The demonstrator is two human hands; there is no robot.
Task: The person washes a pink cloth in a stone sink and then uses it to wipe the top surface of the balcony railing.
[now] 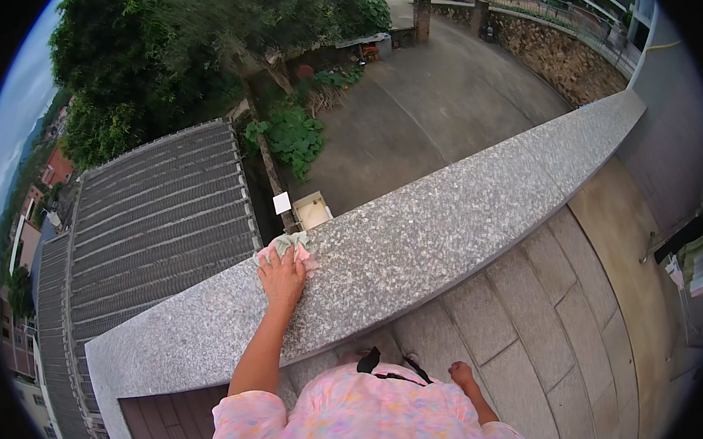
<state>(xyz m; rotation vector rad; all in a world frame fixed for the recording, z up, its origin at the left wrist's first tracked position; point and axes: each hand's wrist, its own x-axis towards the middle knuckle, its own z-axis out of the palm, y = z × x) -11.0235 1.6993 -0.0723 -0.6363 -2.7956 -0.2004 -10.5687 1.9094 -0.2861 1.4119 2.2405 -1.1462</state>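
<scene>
My left hand (282, 275) lies with spread fingers on a crumpled pink and pale green cloth (299, 247), pressing it against the far edge of a speckled granite parapet top (423, 236). Part of the cloth is hidden beneath the palm and fingers. My right hand (460, 373) hangs beside my body over the paved floor, its fingers curled, and nothing shows in it. It does not touch the parapet.
Beyond the parapet is a drop to a concrete yard (393, 125) and a tiled roof (165, 202). Paving (526, 327) runs along the near side. A wall (676, 143) stands at the right, with hanging cloth items (696, 265) near it.
</scene>
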